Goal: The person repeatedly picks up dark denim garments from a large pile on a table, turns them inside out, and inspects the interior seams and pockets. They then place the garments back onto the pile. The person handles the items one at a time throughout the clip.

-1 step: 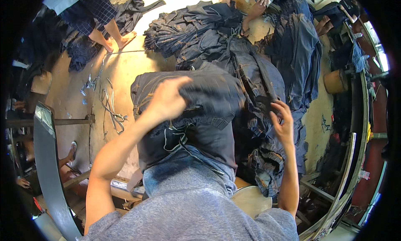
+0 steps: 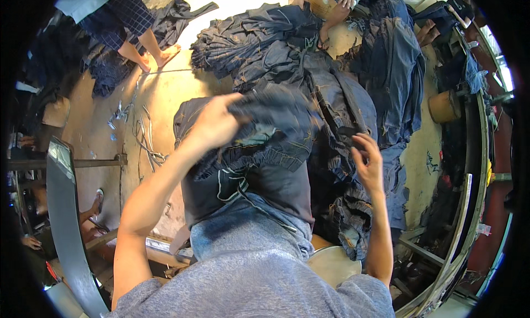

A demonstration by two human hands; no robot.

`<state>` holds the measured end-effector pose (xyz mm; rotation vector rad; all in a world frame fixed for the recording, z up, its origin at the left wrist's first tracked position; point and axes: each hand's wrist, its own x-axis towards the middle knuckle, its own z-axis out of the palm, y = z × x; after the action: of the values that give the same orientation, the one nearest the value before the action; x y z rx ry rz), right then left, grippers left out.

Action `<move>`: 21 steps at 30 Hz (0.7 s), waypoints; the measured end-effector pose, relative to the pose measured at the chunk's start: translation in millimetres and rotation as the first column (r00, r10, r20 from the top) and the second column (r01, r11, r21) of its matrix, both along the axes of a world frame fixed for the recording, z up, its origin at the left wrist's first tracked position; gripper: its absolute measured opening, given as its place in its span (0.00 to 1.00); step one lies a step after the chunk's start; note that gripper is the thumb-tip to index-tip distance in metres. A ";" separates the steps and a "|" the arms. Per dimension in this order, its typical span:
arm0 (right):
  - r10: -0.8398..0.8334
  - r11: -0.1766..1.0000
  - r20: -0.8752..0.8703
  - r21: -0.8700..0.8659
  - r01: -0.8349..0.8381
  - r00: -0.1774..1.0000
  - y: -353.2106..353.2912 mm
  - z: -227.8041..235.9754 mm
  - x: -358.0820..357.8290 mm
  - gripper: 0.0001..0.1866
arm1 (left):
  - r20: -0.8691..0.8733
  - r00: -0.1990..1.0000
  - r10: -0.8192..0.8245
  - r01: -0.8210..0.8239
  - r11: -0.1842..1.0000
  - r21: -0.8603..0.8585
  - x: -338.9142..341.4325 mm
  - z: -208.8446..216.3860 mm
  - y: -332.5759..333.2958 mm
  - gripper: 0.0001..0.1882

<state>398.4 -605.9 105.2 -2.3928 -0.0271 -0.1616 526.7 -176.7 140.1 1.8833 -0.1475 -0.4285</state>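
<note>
Across my lap lies a dark denim garment (image 2: 279,150) with orange stitching and a gathered edge. My left hand (image 2: 218,122) is closed on its upper left part, the cloth blurred by motion, and a lighter patch shows in a fold. To the right, my right hand (image 2: 369,162) is raised with fingers loosely curled and apart, and I see nothing clearly held in it. A small dark shape (image 2: 348,131) lies by its fingertips; what it is I cannot make out. Beneath that hand a heap of dark denim garments (image 2: 353,105) runs along my right side.
More denim piles (image 2: 254,34) cover the floor ahead. A person's bare feet (image 2: 165,56) stand at the far left, and another person sits at the top. Pale cords (image 2: 144,136) lie on the floor. A grey curved panel (image 2: 66,218) rises at left; a brown bucket (image 2: 443,107) stands right.
My left hand has moved slightly left and down, lifting and folding the garment so a lighter patch shows. My right hand has shifted a little left, its fingers curling more.
</note>
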 end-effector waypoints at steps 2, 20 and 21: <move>-0.063 0.952 -0.028 0.297 0.069 0.998 39.4 -15.3 1.2 0.20 | -0.196 0.969 0.150 -0.191 0.959 -0.211 23.5 21.1 10.6 0.12; 0.177 0.890 0.284 0.363 -0.277 0.942 296.8 15.8 67.3 0.59 | 0.138 0.537 0.832 -0.308 0.345 -0.887 109.2 228.2 93.0 0.22; 0.139 0.872 0.323 0.409 -0.271 0.936 298.4 17.8 71.4 0.58 | 0.435 0.356 0.827 -0.442 0.559 -0.702 90.7 219.3 83.7 0.22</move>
<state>469.9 -307.5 123.0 -1.8711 -0.3463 -0.3687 617.4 -93.0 359.5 1.3260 0.0067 0.9401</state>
